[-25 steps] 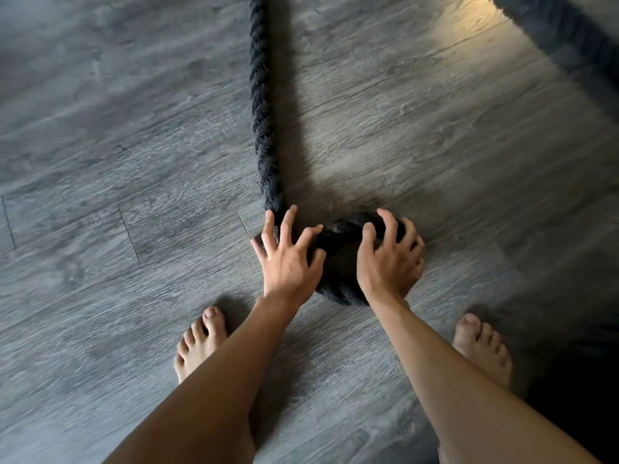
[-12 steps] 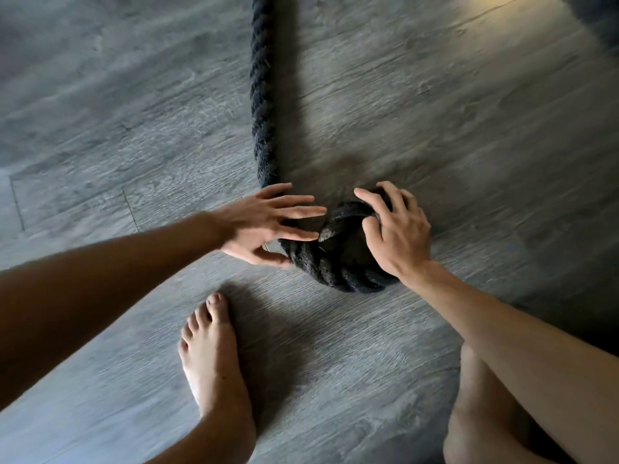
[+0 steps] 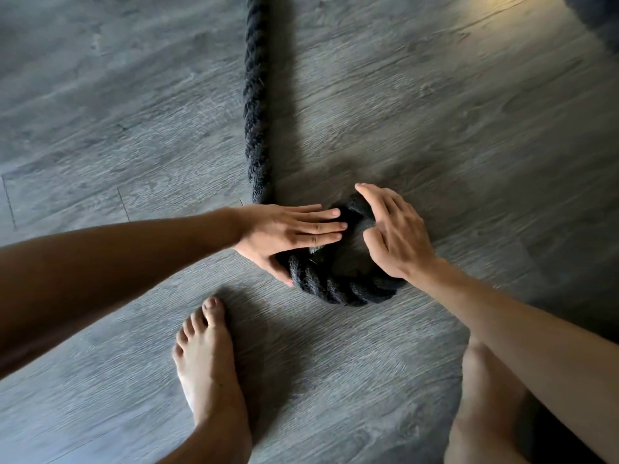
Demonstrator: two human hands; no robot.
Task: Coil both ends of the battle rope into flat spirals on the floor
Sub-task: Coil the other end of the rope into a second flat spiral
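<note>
A thick black braided battle rope (image 3: 256, 95) runs straight down the grey floor from the top edge and curls into a small tight coil (image 3: 338, 288) in the middle of the view. My left hand (image 3: 291, 231) lies flat across the coil's left side, fingers straight and pointing right, thumb against the outer turn. My right hand (image 3: 393, 232) rests on the coil's right side with bent fingers curled over the inner turn. The rope's end is hidden under my hands.
The grey wood-plank floor (image 3: 134, 128) spreads all around. My bare left foot (image 3: 209, 360) stands just below the coil, and my right leg (image 3: 492, 406) is at the lower right. A dark shape (image 3: 599, 11) shows in the top right corner.
My left arm swung from reaching forward to coming in from the left, and the hand flattened onto the coil. The right hand shifted along the coil's right side. The coil stayed in place.
</note>
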